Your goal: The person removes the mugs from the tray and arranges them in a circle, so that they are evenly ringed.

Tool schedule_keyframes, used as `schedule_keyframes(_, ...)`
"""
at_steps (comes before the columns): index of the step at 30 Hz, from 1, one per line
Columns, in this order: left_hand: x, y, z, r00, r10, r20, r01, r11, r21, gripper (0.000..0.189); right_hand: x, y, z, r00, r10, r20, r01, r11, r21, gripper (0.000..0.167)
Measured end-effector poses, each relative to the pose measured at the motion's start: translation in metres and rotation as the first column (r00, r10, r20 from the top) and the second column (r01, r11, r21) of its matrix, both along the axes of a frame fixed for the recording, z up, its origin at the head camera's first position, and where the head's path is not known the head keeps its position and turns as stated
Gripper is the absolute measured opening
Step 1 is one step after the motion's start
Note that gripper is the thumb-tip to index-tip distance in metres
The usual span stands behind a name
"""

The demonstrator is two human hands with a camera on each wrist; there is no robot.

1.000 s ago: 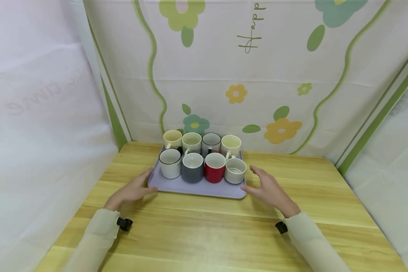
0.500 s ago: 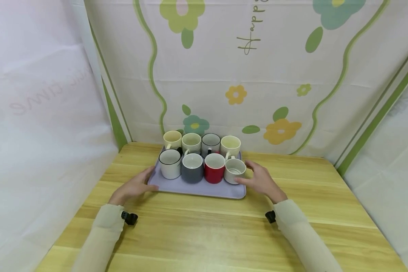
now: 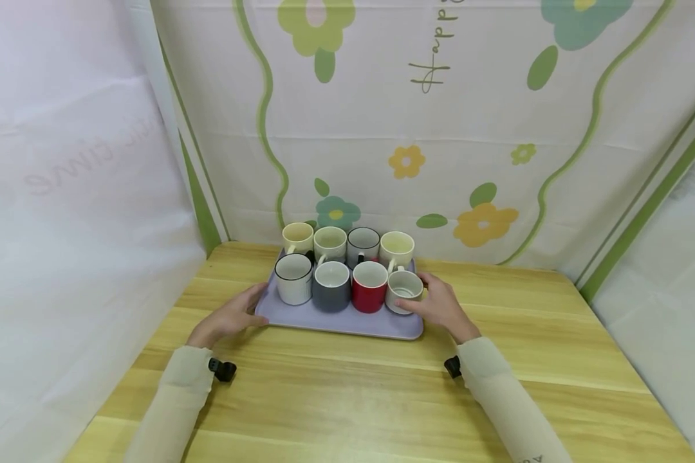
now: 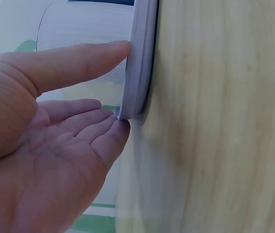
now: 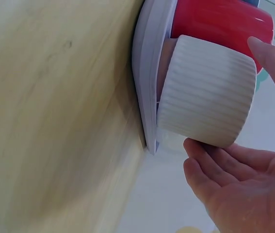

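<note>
A lilac tray [image 3: 347,326] bears two rows of mugs. My left hand [image 3: 228,318] is at its left front corner; in the left wrist view the thumb tip touches the tray's rim [image 4: 139,58] and the fingertips meet its edge, fingers fairly straight. At the front right stands a short white ribbed mug [image 3: 404,294]. My right hand [image 3: 440,307] is spread around this mug. In the right wrist view, fingertips lie at the ribbed side [image 5: 207,92], while the thumb reaches past the rim, its contact unclear. The mug looks tilted off the tray there.
Left of the ribbed mug stand a red mug [image 3: 369,292], a dark grey mug [image 3: 331,292] and a white black-rimmed mug [image 3: 294,286]. Several pale mugs, such as a cream one [image 3: 397,247], form the back row. Behind the wooden table [image 3: 347,399] hangs a flowered cloth [image 3: 347,109].
My right hand has moved left, from beside the tray's right front corner to around the ribbed mug. The left hand stays at the tray corner. The head view has shifted slightly.
</note>
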State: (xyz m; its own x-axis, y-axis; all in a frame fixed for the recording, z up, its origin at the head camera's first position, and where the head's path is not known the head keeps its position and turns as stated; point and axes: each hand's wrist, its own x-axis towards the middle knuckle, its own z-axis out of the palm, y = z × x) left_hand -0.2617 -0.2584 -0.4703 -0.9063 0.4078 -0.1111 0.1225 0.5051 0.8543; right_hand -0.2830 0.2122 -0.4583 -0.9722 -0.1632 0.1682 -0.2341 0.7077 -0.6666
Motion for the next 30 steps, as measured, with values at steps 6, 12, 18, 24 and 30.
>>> schedule_keyframes(6,0.0,0.0,0.001,1.0,0.005,0.005,-0.005,1.0,-0.006,0.089,-0.001,-0.008,0.0,0.998,-0.058,-0.033,0.058,0.998,0.004,0.072)
schedule_keyframes(12,-0.002,-0.001,0.0,1.0,0.017,0.014,-0.017,0.999,-0.027,0.089,-0.003,-0.012,-0.001,0.994,-0.094,-0.06,0.096,0.995,0.026,0.073)
schedule_keyframes(18,-0.001,-0.002,-0.001,0.999,0.026,0.022,-0.025,0.999,-0.027,0.088,-0.004,-0.012,-0.002,0.992,-0.121,-0.037,0.122,0.993,0.011,0.074)
schedule_keyframes(24,-0.001,-0.002,-0.002,1.0,0.015,0.003,-0.015,1.0,-0.02,0.088,-0.006,-0.013,-0.002,0.989,-0.145,-0.021,0.146,0.989,0.018,0.074)
schedule_keyframes(30,-0.001,-0.002,-0.003,1.0,0.012,-0.009,-0.013,1.0,-0.028,0.087,-0.004,-0.011,0.0,0.987,-0.156,-0.032,0.156,0.988,0.003,0.072)
